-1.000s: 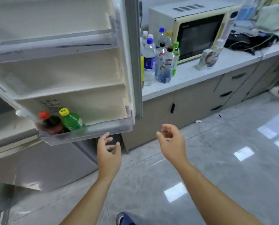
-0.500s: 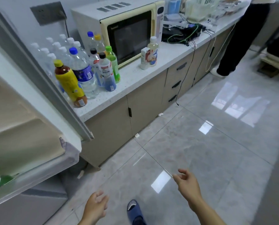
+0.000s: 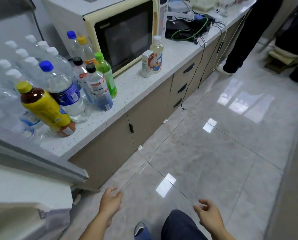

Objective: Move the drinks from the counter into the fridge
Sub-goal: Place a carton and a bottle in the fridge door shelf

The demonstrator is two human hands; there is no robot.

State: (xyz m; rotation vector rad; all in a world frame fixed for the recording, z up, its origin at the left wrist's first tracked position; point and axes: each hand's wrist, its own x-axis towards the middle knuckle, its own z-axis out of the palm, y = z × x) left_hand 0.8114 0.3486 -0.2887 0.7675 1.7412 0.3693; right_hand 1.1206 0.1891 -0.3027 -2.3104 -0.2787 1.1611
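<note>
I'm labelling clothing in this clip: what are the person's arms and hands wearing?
Nothing shows on them: both forearms are bare as far as the frame reaches, with no sleeves, and the left hand and right hand carry no gloves, watch or rings that I can see.

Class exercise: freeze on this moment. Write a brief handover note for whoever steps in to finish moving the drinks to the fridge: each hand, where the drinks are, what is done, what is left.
Left hand: open, holding nothing, low over the floor.
Right hand: open, holding nothing.
Drinks: all in view stand on the counter. Nearest the edge are the yellow-labelled tea bottle, the blue-capped water bottle, two black-capped bottles and the green bottle. A pale drink bottle and small carton stand in front of the microwave.
Done: nothing visible from here; the fridge door is open at left.
Left: carry every one across.
</note>
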